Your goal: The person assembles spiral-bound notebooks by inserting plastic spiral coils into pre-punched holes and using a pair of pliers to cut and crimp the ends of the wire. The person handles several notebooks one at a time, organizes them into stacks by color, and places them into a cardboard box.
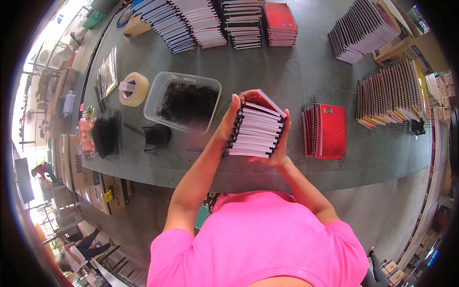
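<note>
A thick stack of wire-bound notebooks is between my hands above the grey table. White page edges face me, black wire bindings show along both sides, and the top notebook's red cover is tilted. My left hand is closed around the left side, thumb up along the bindings. On the right, my right hand grips the stack from the side and below; some of its fingers are hidden. Just right of it, several red spiral notebooks lie overlapped on the table.
A clear plastic tub of black wire bindings stands left of my hands, near a tape roll and a black object. Tall notebook stacks line the far side. More spiral notebooks and a cardboard box are at right.
</note>
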Demonstrator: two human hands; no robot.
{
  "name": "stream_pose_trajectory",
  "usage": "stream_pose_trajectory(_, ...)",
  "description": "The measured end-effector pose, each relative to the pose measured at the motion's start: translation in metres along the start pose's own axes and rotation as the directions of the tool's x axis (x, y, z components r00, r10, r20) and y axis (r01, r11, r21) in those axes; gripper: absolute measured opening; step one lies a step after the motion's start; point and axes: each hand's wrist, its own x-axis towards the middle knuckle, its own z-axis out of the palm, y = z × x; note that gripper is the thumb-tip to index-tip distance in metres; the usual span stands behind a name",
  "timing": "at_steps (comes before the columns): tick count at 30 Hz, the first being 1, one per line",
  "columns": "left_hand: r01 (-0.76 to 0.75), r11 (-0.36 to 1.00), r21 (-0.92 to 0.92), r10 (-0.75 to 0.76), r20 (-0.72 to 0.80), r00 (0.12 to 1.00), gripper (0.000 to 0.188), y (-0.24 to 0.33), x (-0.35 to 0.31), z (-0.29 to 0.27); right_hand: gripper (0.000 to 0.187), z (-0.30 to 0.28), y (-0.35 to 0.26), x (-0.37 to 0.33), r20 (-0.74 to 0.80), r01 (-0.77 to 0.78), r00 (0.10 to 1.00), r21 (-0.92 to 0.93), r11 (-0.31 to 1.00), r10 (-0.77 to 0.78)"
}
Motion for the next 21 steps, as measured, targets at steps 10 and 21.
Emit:
stream_pose_trajectory(10, 0.044, 0.998, -0.053, -0.047, -0.043, 0.998, 0.069, -0.009, -0.007, -0.013, 0.139, -0.010, 0.004, 0.006, 0.156, 0.011, 0.988, 0.020, 1.000, -0.014)
stream_pose_trajectory(21, 0.179, 0.973, 0.144, -0.151, -0.189, 0.970, 0.078, -0.002, -0.023, -0.017, 0.096, -0.015, -0.007, 0.034, 0.330, -0.535, 0.844, 0.489, 0.689, 0.422)
